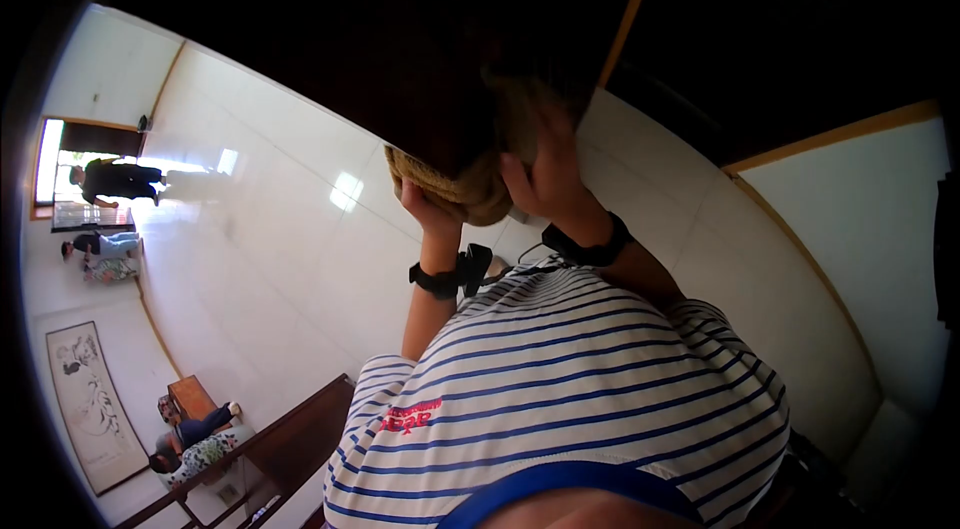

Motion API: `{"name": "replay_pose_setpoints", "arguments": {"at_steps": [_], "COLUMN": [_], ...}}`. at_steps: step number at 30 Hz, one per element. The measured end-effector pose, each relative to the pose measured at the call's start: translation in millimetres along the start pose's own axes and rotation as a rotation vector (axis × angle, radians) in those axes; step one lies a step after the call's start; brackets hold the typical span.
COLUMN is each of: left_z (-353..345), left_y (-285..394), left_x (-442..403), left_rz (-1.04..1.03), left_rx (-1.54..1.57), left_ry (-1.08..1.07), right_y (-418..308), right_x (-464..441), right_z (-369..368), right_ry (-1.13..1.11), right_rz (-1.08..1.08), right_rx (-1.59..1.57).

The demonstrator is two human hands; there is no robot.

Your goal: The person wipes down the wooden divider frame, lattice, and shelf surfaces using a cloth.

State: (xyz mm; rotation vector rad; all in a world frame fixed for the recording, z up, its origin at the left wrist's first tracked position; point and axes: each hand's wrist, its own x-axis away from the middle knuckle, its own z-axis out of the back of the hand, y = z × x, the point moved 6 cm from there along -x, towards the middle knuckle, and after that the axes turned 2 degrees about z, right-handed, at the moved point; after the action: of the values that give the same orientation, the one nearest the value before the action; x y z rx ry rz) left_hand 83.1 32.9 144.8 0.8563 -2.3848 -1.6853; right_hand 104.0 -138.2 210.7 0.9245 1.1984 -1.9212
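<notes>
Glossy tiles (265, 184) lie left of a dark angular panel (400, 79); at its near corner, the left hand (432, 212) clasps nubbly brown cloth (478, 207); the right hand (556, 174) touches it, grip too shadowed to tell.

A dark table (400, 109) has one corner pointing toward the person wearing the camera. A brown cloth (440, 181) is bunched against that corner; how much of it lies on top is too dark to tell. Lower than the table spreads a floor (290, 229) of pale, glossy tiles with thin joints, and a bright patch of light shines on it left of the table's corner. Well apart from the table, also to its left, a person in dark clothes (120, 181) stands on the tiles.
</notes>
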Motion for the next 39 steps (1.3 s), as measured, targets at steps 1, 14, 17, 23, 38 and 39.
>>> {"name": "replay_pose_setpoints", "arguments": {"at_steps": [1,14,17,23,38,39], "left_z": [3,28,19,12,-30,-32], "left_y": [-1,-42,-32,-8,32,35], "left_x": [-2,19,20,12,17,16], "left_rz": [-0.009,-0.023,0.005,-0.086,-0.134,-0.160], "left_rx": [0.002,-0.497,-0.398,-0.382,0.466,0.539], "left_ry": [-0.008,-0.119,-0.137,-0.026,-0.376,-0.428], "right_y": [7,24,33,-2,-29,-25], "right_x": [4,42,46,-5,-15,-9], "right_z": [-7,-22,-14,32,-4,-6], "right_ry": [-0.023,-0.242,-0.278,-0.131,-0.014,-0.002], "right_rz": [-0.021,-0.052,-0.191,0.012,0.416,0.353], "right_rx": [0.002,-0.011,-0.029,-0.137,-0.322,-0.253]}}
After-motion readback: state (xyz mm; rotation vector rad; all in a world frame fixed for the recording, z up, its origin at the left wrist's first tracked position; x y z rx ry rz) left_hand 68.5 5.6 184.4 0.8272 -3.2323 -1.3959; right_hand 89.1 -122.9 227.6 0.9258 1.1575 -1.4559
